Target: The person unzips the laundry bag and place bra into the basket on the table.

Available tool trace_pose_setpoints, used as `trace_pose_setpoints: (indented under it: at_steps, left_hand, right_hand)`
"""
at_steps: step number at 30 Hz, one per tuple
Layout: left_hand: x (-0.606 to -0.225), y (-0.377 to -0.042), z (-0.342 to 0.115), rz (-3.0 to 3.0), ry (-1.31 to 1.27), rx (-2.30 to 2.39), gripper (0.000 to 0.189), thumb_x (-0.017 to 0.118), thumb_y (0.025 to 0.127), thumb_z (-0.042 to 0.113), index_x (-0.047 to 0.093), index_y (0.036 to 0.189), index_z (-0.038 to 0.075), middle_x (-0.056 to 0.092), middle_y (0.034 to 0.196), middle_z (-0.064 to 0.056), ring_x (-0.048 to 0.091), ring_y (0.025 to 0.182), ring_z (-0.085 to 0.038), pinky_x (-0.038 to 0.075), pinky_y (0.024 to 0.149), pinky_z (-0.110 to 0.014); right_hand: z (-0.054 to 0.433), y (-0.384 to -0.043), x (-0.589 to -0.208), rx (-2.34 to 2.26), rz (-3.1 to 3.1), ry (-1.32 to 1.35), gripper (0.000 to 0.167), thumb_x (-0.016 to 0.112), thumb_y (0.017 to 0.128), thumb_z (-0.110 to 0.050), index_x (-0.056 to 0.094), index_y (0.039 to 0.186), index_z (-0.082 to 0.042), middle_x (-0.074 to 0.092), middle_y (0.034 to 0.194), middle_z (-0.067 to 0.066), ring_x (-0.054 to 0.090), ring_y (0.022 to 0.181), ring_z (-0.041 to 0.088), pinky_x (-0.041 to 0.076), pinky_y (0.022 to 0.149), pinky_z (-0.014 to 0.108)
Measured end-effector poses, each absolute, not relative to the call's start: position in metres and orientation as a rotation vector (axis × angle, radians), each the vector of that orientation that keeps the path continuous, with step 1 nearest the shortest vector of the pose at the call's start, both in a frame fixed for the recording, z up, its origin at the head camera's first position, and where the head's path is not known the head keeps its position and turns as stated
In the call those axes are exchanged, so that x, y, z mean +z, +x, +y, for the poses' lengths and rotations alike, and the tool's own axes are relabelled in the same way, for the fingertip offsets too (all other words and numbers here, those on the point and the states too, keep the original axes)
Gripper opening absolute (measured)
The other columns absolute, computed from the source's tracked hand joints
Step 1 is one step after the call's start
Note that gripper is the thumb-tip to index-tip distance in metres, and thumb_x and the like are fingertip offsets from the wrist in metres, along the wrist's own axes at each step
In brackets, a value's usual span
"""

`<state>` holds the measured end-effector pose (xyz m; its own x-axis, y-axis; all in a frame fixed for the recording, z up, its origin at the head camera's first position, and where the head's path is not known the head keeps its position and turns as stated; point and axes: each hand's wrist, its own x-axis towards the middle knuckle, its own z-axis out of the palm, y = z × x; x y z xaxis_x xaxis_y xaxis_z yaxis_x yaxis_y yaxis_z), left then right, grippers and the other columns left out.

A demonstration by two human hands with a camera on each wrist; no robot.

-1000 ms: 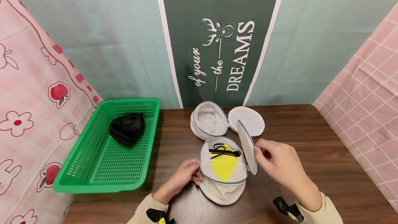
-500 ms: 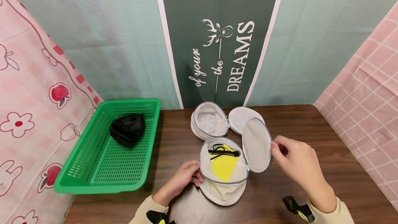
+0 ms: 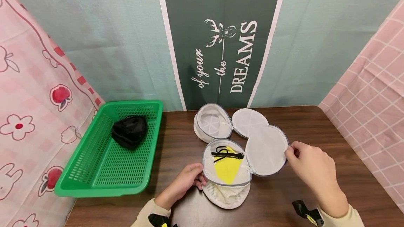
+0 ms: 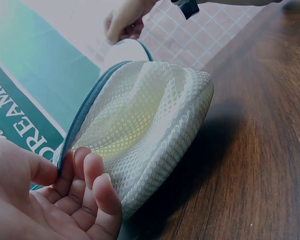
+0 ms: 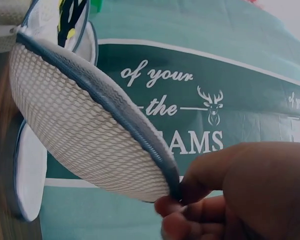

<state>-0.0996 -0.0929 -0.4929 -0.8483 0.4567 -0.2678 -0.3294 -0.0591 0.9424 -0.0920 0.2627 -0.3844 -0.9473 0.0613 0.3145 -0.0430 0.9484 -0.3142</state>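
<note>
A white mesh laundry bag (image 3: 225,195) with a grey-blue zipper rim lies unzipped near the front of the table. Inside it sits a yellow piece of cloth (image 3: 227,169) with black straps (image 3: 228,155) across its top. My left hand (image 3: 188,176) pinches the bag's left rim between thumb and fingers; the left wrist view shows the mesh side (image 4: 150,120) close up. At the right, my right hand (image 3: 310,162) pinches the outer edge of the bag's round lid (image 3: 267,150), which is folded out to the right. The right wrist view shows the lid's mesh (image 5: 85,120) tilted.
Behind stands a second open mesh bag (image 3: 202,129), its round lid (image 3: 249,120) laid out to the right and partly covered by the nearer lid. A green plastic basket (image 3: 149,164) on the left holds a bundled black cloth (image 3: 129,131). Curtains hang around the wooden table (image 3: 315,125).
My right hand has swung the lid from nearly upright over to the right, so that its inner face now shows. My left hand has kept its place on the rim.
</note>
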Motion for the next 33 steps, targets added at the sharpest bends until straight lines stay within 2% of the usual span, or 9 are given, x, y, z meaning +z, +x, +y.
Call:
trace_pose_setpoints:
  at_steps: [9,16,21,27,33]
  left_hand:
    - [-0.493,-0.099,-0.094,1.696,0.135,1.958,0.025,0.042,0.106,0.011,0.057,0.089,0.001,0.06,0.074,-0.003,0.057,0.066,-0.01,0.049,0.056,-0.021]
    - [-0.495,-0.099,-0.094,1.696,0.143,1.952,0.025,0.041,0.106,0.011,0.058,0.089,0.001,0.061,0.076,-0.003,0.057,0.066,-0.009,0.049,0.057,-0.021]
    - [-0.495,-0.1,-0.094,1.696,0.147,1.951,0.025,0.041,0.106,0.012,0.057,0.09,0.0,0.061,0.076,-0.003,0.057,0.066,-0.009,0.05,0.057,-0.02]
    - [-0.495,-0.1,-0.092,1.691,0.134,1.951,0.025,0.041,0.106,0.012,0.058,0.089,0.002,0.061,0.077,-0.003,0.057,0.066,-0.01,0.05,0.056,-0.021]
    - [-0.494,-0.1,-0.092,1.697,0.131,1.951,0.025,0.042,0.106,0.012,0.058,0.089,0.002,0.061,0.076,-0.003,0.057,0.067,-0.01,0.05,0.056,-0.021]
  right_hand:
    - [0.275,-0.089,-0.389,0.43,-2.995,-0.133,0.033,0.05,0.093,-0.02,0.044,0.061,-0.02,0.042,0.055,-0.001,0.039,0.052,0.024,0.028,0.042,0.039]
    - [0.285,-0.094,-0.399,0.42,-3.18,-0.186,0.029,0.045,0.094,-0.02,0.053,0.066,-0.016,0.048,0.061,0.005,0.045,0.058,0.029,0.036,0.045,0.045]
    - [0.287,-0.097,-0.41,0.41,-3.229,-0.177,0.029,0.046,0.093,-0.02,0.054,0.066,-0.014,0.051,0.063,0.008,0.046,0.058,0.029,0.037,0.046,0.046]
    - [0.289,-0.099,-0.424,0.398,-3.298,-0.189,0.028,0.047,0.092,-0.021,0.059,0.068,-0.013,0.061,0.072,0.017,0.054,0.061,0.032,0.042,0.049,0.054]
    - [0.293,-0.101,-0.434,0.378,-3.401,-0.183,0.027,0.048,0.09,-0.022,0.067,0.081,-0.004,0.065,0.084,0.027,0.06,0.068,0.039,0.046,0.055,0.059]
